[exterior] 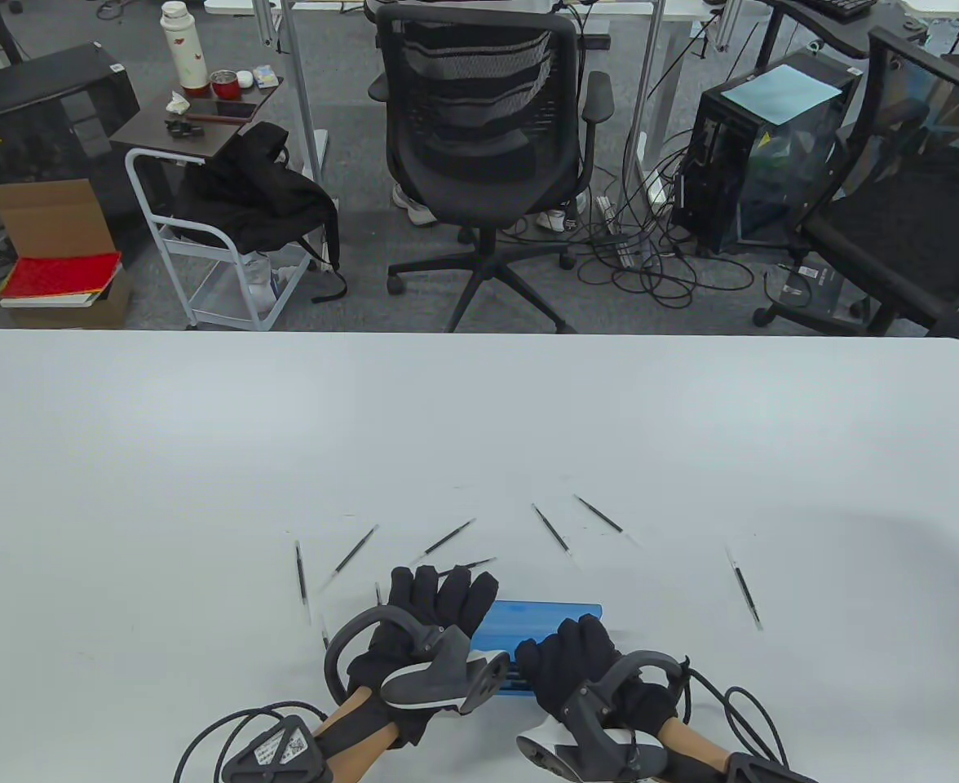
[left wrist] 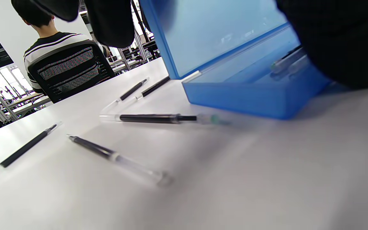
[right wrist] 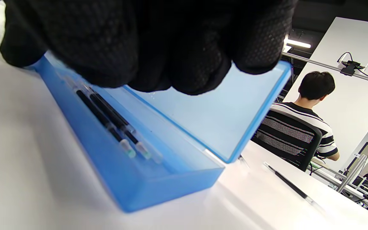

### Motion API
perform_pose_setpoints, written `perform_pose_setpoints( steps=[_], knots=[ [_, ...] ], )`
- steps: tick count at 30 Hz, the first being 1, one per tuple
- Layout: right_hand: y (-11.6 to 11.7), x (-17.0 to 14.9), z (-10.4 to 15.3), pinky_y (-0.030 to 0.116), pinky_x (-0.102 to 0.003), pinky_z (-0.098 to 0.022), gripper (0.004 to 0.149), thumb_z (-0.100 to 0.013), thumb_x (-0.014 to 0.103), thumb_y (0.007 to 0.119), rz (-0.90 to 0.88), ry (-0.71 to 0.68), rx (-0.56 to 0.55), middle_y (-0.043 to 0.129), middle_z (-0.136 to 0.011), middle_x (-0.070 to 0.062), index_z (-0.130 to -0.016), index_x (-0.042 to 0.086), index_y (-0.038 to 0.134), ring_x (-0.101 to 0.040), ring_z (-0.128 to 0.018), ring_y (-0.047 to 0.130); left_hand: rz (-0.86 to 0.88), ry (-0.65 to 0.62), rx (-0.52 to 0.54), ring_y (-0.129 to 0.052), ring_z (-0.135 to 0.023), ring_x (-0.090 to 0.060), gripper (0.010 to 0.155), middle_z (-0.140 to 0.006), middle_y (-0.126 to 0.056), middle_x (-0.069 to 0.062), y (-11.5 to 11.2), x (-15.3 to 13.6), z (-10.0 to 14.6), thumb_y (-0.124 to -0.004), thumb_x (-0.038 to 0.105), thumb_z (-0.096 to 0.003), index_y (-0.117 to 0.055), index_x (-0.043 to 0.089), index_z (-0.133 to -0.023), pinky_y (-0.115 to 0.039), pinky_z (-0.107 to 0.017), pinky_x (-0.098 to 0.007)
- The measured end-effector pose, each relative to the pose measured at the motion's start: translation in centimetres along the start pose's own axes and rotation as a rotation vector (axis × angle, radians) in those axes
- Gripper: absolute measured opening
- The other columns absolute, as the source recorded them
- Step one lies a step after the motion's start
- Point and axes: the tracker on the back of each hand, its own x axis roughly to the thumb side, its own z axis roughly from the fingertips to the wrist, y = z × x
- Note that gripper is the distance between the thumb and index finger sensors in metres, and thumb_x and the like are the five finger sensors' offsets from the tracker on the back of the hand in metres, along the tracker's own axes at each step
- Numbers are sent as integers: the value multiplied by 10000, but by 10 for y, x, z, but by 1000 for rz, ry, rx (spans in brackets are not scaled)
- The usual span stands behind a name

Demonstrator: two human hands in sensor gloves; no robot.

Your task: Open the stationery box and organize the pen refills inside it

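Now both hands hover over the open blue stationery box (right wrist: 158, 179) holding 2 pen refills (right wrist: 107, 119); grips indiscernible.

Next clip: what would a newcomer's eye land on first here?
The open blue box at the table's near edge, lid up, with refills already inside. Both gloved hands, left and right, are at it. More loose refills fan out on the table beyond.

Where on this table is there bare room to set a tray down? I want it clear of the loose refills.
The far half of the table, beyond the scattered pen refills, is bare, and so are the left stretch and the right side past the lone refill. It is crowded near the front edge: the open blue box, left hand, right hand.
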Motion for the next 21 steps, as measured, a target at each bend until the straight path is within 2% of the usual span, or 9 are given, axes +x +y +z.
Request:
perform_pose_setpoints(
  steps=[5, 11, 15, 21],
  knots=[
    [-25, -23, -1, 830, -533, -625, 578, -404, 356, 924, -74, 71, -38, 1031, -721, 23, -941, 197, 778, -257, -649, 1027, 2, -1, -1, -529, -1104, -529, 1317, -1243, -244, -171, 0, 0, 0, -744, 772, -301, 33, 95, -1122, -458, -768, -720],
    [-42, -75, -14, 826, -535, -631, 572, -410, 348, 922, -128, 195, -59, 1030, -729, 21, -943, 198, 778, -260, -659, 1024, -2, 2, -1, -530, -1104, -527, 1314, -1243, -245, -170, 0, 0, 0, -742, 772, -301, 32, 98, -1122, -459, -768, -718],
    [-36, -104, -31, 823, -534, -637, 569, -412, 346, 921, -154, 256, -23, 1030, -732, 22, -944, 204, 777, -258, -663, 1024, -1, 1, -1, -530, -1104, -528, 1315, -1243, -246, -170, 0, 0, 0, -741, 773, -301, 33, 96, -1122, -459, -768, -719],
    [-4, -129, -65, 824, -529, -638, 564, -411, 351, 919, -197, 305, 82, 1032, -730, 27, -941, 214, 780, -254, -664, 1023, 0, 2, -2, -532, -1104, -527, 1314, -1242, -245, -170, 0, 0, 1, -741, 772, -302, 35, 98, -1122, -459, -768, -719]
  ],
)
